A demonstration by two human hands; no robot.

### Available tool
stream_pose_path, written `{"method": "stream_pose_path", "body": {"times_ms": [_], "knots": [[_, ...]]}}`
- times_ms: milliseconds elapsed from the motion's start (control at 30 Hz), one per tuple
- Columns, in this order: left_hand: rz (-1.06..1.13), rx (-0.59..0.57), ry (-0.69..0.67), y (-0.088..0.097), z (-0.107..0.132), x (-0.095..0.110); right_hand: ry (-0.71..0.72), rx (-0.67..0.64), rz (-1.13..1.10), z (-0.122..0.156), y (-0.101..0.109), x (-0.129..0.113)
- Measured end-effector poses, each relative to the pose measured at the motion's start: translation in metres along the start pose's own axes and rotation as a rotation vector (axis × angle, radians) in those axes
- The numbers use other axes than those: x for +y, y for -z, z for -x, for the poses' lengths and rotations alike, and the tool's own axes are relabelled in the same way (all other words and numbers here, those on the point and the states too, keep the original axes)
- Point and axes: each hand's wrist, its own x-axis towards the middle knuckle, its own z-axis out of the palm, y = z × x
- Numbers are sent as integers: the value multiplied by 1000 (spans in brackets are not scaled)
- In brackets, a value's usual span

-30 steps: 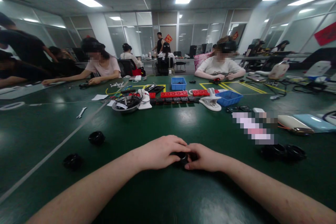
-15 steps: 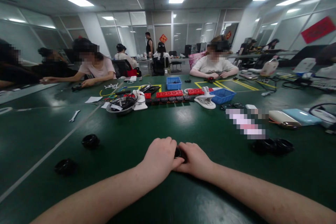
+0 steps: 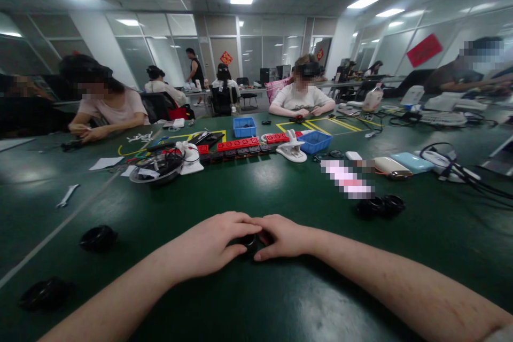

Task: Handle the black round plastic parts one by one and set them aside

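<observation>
Low over the table in front of me, both hands close in around a small black ring-shaped part [image 3: 250, 245]. My left hand [image 3: 212, 240] covers its left side, with the thumb in front and the fingers arched over the back. From the other side my right hand [image 3: 282, 236] curls around it, its thumb near the table and its fingertips meeting the left ones. Much of the part is hidden by my fingers. Two similar black rings lie to my left, one farther off [image 3: 98, 238] and one nearer [image 3: 46, 294]. Another black ring pair [image 3: 380, 206] sits at the right.
Beyond my hands stand a red-and-black strip of blocks [image 3: 244, 144], white clamps [image 3: 292, 148], a bowl of black parts [image 3: 156, 168] and blue bins [image 3: 244, 127]. A wrench [image 3: 68, 195] lies left; power banks [image 3: 393, 167] and cables lie right. Other people sit around the table.
The view has turned right, so the surroundings shift left. My hands have loosened slightly, with thumbs farther apart, showing more of the black ring between them.
</observation>
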Motion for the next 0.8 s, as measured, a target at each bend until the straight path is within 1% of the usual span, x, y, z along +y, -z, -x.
{"method": "stream_pose_path", "body": {"times_ms": [100, 233, 333, 433, 500, 567, 633, 700, 800], "knots": [[-12, -39, -6, -2, -2, -2, -5, -42, 63, -3, 3, 0], [-60, -46, 29, -5, -6, 1, -48, -21, 39, -4, -3, 1], [-120, -31, 121, -7, -9, 8, -133, 64, 67, -4, -12, -1], [-209, 9, 261, -14, -13, 17, -178, 169, 168, -4, -20, -6], [-280, 43, 346, -20, -15, 22, -193, 199, 226, -4, -23, -9], [-344, 71, 379, -24, -16, 24, -201, 205, 260, -3, -25, -11], [-342, 93, 329, -24, -13, 21, -202, 210, 269, -1, -26, -13], [-270, 118, 242, -20, -7, 12, -193, 212, 266, 0, -25, -14], [-146, 136, 166, -9, 0, -1, -134, 186, 235, 1, -21, -13]]}}
